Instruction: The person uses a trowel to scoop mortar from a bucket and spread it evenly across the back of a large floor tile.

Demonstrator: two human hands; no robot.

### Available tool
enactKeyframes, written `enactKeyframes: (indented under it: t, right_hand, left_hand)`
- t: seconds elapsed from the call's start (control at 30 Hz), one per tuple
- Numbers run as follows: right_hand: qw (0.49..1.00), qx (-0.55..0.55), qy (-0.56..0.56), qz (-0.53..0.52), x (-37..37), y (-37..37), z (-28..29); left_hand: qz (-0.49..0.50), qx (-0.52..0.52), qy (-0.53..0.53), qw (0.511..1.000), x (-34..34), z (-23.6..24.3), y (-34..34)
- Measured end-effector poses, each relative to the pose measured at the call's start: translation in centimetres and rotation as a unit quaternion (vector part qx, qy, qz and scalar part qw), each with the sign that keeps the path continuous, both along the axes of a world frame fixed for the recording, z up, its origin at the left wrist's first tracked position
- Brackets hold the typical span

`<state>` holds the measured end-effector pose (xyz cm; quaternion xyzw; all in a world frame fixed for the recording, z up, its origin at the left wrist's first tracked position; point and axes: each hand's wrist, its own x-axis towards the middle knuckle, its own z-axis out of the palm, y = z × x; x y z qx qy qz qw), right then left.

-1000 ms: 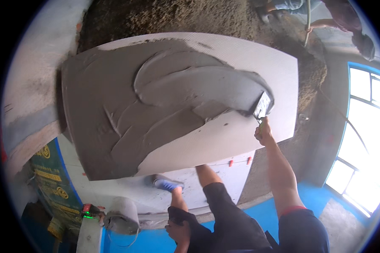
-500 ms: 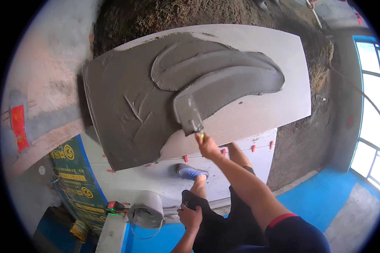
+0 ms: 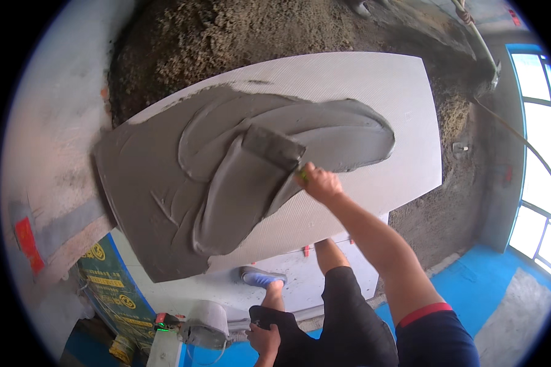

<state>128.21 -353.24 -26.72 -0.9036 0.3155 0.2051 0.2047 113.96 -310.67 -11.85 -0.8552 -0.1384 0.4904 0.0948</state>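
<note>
A large pale tile (image 3: 404, 116) lies with its finely ribbed face up, most of its left and middle under wet grey mortar (image 3: 138, 183). My right hand (image 3: 321, 183) is closed round the greenish handle of a trowel (image 3: 273, 147), its rectangular blade pressed on the mortar near the tile's middle. Curved ridges and a smooth swath mark the mortar around the blade. Low in the view, my left hand (image 3: 265, 338) rests against the leg of my black shorts, fingers loosely bent, with nothing seen in it.
Below the tile, white flooring (image 3: 226, 278) carries red clips (image 3: 307, 251) and my shoe. A bucket (image 3: 205, 324) stands at lower left beside a small device with a green light (image 3: 165, 321). Rough sandy mortar (image 3: 257, 30) lies beyond the tile. A hose (image 3: 514, 131) hangs near the window.
The trowel has swept up from the mortar's lower edge to the middle, its blade turning and leaving a wide smooth swath. The view has shifted; my left hand stays at my leg.
</note>
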Motion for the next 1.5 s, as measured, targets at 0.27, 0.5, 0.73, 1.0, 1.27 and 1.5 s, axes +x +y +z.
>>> enactKeyframes:
  t: [0.27, 0.5, 0.73, 1.0, 1.27, 1.5]
  right_hand:
    - [0.979, -0.155, 0.035, -0.131, -2.5, -25.1, -4.5]
    - [0.935, 0.160, -0.027, -0.314, -7.3, -20.4, -4.3]
    - [0.984, 0.110, 0.136, 0.001, -9.3, -17.3, 2.1]
    - [0.970, -0.109, -0.033, -0.216, -8.5, -38.5, -2.3]
    - [0.936, -0.024, 0.020, -0.349, -11.8, -52.2, -3.6]
    - [0.856, 0.012, -0.104, -0.507, -13.0, -57.3, -3.1]
  left_hand:
    - [-0.019, 0.058, 0.033, 0.998, -0.4, 0.6, -6.2]
    - [-0.018, 0.082, 0.094, 0.992, 0.2, 1.2, -9.9]
    - [-0.004, 0.093, 0.149, 0.985, 0.0, 1.1, -12.3]
    - [-0.026, 0.084, 0.169, 0.982, -0.8, -0.2, -14.7]
    - [-0.051, 0.114, 0.213, 0.969, 0.4, 0.3, -17.4]
    - [-0.055, 0.093, 0.231, 0.967, 2.9, 0.3, -18.6]
